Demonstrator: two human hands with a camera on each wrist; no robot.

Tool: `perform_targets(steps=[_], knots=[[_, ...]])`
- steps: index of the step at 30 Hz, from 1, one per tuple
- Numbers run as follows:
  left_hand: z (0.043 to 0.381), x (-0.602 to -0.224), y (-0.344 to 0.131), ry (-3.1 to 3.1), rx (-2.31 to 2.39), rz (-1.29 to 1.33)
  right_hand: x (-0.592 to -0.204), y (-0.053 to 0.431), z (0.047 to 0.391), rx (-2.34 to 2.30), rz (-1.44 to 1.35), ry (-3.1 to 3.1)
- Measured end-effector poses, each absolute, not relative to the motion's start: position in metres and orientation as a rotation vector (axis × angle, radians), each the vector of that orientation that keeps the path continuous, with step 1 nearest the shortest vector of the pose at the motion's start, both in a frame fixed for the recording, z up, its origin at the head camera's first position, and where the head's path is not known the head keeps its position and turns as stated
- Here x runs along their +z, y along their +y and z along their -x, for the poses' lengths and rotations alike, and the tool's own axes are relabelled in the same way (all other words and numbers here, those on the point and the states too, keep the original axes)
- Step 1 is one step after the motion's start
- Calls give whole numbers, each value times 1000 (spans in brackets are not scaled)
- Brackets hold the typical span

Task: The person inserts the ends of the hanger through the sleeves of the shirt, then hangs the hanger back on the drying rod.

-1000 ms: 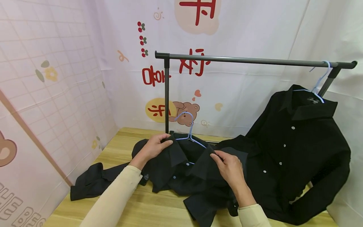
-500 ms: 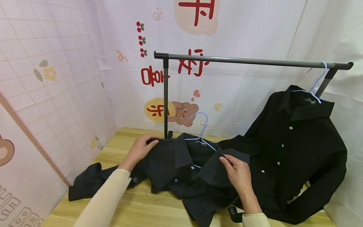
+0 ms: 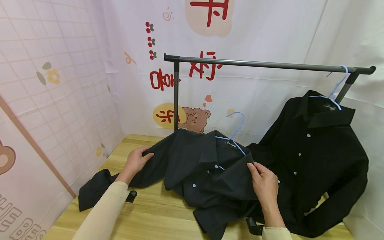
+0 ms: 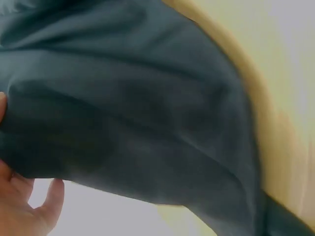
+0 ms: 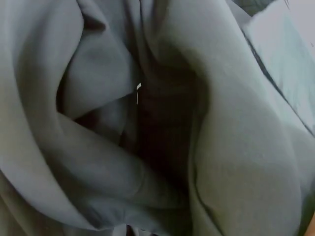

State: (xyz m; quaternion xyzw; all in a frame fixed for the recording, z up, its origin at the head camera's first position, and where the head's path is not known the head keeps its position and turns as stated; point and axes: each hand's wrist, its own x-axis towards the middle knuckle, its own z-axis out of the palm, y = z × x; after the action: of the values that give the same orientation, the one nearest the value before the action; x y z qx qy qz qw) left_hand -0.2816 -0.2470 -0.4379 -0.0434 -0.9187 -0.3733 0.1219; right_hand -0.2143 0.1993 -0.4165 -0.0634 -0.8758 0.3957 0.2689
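Note:
A black button-up shirt [image 3: 186, 160] lies partly raised above the table in the head view, with a light blue hanger [image 3: 239, 128] inside its collar. My left hand [image 3: 135, 164] pinches the upper edge of the shirt's left-lying sleeve. In the left wrist view, the sleeve cloth [image 4: 123, 108] spreads wide past my fingers [image 4: 51, 204]. At the other side, my right hand [image 3: 264, 182] holds the collar edge between thumb and fingers. Folds of dark cloth [image 5: 241, 132] fill most of the right wrist view and hide the grip there.
A second black shirt [image 3: 327, 160] hangs at the right on another blue hanger [image 3: 340, 81]. That hanger hooks over a dark metal rack bar [image 3: 255, 63]. The wooden table [image 3: 156, 213] lies beneath, with printed cloth walls [image 3: 270, 30] behind and at the sides.
My left hand has slid from beside the collar, past the shoulder, out to the sleeve. The collar, the hanger and my right hand have shifted right, and the shirt's shoulder has risen.

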Motion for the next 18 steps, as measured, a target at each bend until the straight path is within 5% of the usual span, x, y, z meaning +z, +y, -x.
perform_targets(steps=[18], knots=[[271,-452,-285,-2792,-867,176,-420,217,209,1112,451,-2287]])
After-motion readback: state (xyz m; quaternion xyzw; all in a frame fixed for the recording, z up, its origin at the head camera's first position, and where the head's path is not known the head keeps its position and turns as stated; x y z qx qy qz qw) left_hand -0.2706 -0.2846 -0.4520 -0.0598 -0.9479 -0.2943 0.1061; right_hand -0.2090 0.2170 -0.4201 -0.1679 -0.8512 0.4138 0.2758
